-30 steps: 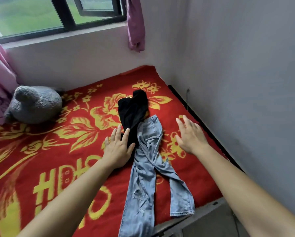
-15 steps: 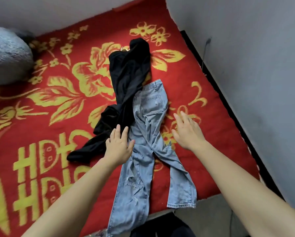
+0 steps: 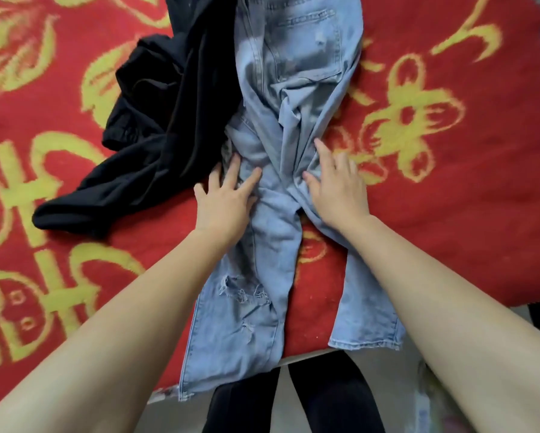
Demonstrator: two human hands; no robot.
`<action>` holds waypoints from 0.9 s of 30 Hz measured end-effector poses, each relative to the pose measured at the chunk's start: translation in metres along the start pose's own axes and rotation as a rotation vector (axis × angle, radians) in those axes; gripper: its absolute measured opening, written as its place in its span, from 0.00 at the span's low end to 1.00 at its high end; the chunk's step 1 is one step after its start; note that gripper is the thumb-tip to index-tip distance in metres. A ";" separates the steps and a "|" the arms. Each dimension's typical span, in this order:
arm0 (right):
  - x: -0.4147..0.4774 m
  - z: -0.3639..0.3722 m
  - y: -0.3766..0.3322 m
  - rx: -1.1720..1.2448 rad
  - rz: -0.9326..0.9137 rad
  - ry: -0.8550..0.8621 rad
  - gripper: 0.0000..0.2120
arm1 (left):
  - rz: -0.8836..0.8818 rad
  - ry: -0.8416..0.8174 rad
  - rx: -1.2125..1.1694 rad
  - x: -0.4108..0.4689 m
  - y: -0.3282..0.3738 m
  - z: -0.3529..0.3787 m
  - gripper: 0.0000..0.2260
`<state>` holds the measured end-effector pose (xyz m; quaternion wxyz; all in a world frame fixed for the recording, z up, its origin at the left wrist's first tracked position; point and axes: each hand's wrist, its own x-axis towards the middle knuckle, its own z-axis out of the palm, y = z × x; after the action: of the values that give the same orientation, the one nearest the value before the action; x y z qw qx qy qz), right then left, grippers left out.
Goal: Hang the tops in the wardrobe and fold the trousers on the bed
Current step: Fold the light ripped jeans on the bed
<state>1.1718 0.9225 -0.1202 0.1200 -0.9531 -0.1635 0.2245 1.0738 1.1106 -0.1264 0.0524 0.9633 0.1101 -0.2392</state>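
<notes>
The light blue jeans [image 3: 271, 232] lie lengthwise through the centre of the frame on the bed [image 3: 307, 358]. The waist end is toward the top edge, with a back pocket facing up at upper centre. The fabric is bunched into folds at the crotch, and the two legs spread apart toward the lower edge. The frame-left leg has a frayed rip at the knee, and its hem hangs past the bed's near edge. The hem of the frame-right leg lies on the bed, close to that edge. The left hand [image 3: 223, 200] rests flat with fingers spread and straight, on the frame-left side of the jeans just below the crotch; it grasps nothing. The right hand [image 3: 337, 189] lies flat on the frame-right side of the bunched folds, fingers extended, likewise grasping nothing. A crumpled black garment [image 3: 156, 120] lies to the left of the jeans and touches their edge, reaching from top centre down to middle left. The bed carries a red cover [image 3: 450, 229] with yellow flower and character patterns. It fills most of the frame. Below the bed's pale edge, grey floor [image 3: 415, 379] shows at lower right, and the person's dark-clothed legs [image 3: 240, 407] stand at bottom centre.
</notes>
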 end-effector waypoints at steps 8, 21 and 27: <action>-0.026 -0.016 0.018 0.158 0.019 0.222 0.26 | 0.039 0.339 -0.213 0.000 0.011 -0.030 0.06; -0.035 -0.067 0.077 -0.335 0.228 -0.204 0.29 | -0.192 -0.257 -0.201 -0.054 0.004 -0.011 0.21; 0.010 -0.072 0.023 -0.045 0.026 0.144 0.27 | -0.139 -0.253 -0.043 -0.061 0.010 -0.012 0.18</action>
<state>1.2202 0.8943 -0.0684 0.1070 -0.9713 -0.1471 0.1533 1.0290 1.0908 -0.0866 0.0696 0.9142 0.1743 -0.3592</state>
